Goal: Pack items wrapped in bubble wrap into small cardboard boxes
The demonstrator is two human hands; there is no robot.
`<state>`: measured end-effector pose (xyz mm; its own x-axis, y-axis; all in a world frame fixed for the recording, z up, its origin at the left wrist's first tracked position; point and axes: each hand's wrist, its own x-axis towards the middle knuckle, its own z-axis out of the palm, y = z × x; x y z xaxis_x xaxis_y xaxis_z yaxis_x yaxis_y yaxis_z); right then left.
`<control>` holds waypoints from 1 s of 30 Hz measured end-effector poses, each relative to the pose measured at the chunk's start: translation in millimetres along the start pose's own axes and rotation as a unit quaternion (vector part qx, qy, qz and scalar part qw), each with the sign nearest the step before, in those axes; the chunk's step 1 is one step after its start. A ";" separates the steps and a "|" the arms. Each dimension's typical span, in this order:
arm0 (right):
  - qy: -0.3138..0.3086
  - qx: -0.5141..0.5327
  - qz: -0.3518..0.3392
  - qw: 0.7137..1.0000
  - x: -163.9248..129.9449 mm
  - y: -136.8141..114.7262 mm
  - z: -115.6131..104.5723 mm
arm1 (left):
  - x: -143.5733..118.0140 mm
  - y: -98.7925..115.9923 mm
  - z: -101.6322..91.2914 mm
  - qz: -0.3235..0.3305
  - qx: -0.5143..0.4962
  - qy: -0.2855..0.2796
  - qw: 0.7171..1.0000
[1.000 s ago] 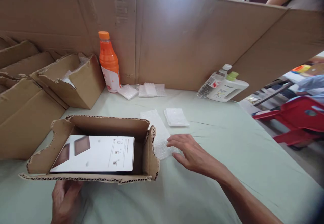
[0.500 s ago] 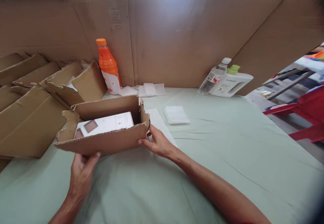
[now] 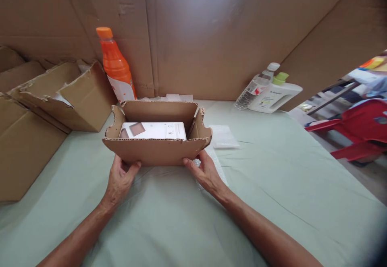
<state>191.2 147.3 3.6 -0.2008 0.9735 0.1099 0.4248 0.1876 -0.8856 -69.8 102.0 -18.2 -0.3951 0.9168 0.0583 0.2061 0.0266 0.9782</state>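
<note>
An open-topped cardboard box (image 3: 157, 152) is between my hands at the middle of the table. Inside it lies a white carton (image 3: 154, 131) printed with brown squares and small icons. My left hand (image 3: 119, 180) grips the lower left of the box, thumb on the front face and fingers hidden beneath. At the lower right corner my right hand (image 3: 208, 174) holds it the same way, its fingertips partly behind the box. A bubble-wrap sheet (image 3: 219, 166) lies under and beside my right hand. Farther right is a flat stack of white translucent packaging (image 3: 225, 137).
Several cardboard boxes (image 3: 33, 150) crowd the left side. An orange bottle (image 3: 116, 65) stands at the back left, near more white packaging (image 3: 173, 97). A clear water bottle (image 3: 256, 85) leans against a white jug (image 3: 275, 98). A cardboard wall (image 3: 193, 41) closes the back; a red chair (image 3: 363, 126) stands right.
Both hands have brought the cardboard box to the right and turned it so its long side faces me. The camera view has tilted downward.
</note>
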 end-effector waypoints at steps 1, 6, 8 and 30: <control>-0.002 0.006 0.000 1.000 0.0 -1.2 1.8 | 2.1 -1.0 -1.1 -0.001 0.007 0.006 1.000; -0.030 0.042 0.015 0.999 -0.2 -4.1 9.8 | 15.8 -2.5 -5.4 0.013 -0.002 0.007 1.000; -0.033 0.054 0.019 0.998 2.0 -3.4 15.4 | 23.1 -0.8 -5.2 0.017 -0.012 0.007 1.000; -0.078 -0.274 -0.170 0.943 -79.2 24.0 -48.4 | -92.7 -14.0 -39.5 0.037 0.113 -0.124 0.985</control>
<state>260.0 81.1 -4.6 -0.5169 0.8218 0.2397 0.6965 0.5665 -0.4404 -71.5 0.8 -29.4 -0.1468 0.9879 0.0494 0.4318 0.0190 0.9018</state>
